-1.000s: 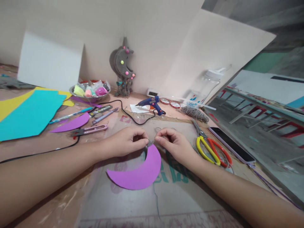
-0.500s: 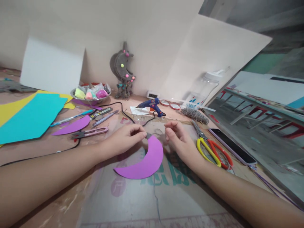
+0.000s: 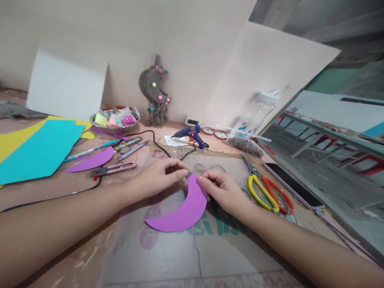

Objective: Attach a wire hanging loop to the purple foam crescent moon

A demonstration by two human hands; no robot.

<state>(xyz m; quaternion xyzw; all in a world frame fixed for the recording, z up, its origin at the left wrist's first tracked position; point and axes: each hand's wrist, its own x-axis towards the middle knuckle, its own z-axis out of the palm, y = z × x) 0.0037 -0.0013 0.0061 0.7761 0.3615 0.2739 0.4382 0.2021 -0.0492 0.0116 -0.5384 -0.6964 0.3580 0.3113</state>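
A purple crescent moon cut-out is held over the covered table top, with a bit of grey yarn around its upper tip. My left hand pinches that tip between thumb and fingers. On the upper right edge of the crescent, my right hand has its thumb and fingers closed. Loose loops of grey yarn lie just behind the hands. A thin yarn strand runs down the sheet below the crescent.
Scissors and a phone lie at right. Behind the hands are a blue glue gun and a grey yarn bundle. Thread snips, purple and turquoise sheets lie left. A decorated grey moon stands behind.
My right hand has moved left and closed on the crescent's upper right edge. The crescent has shifted slightly down. My left hand stays at the tip.
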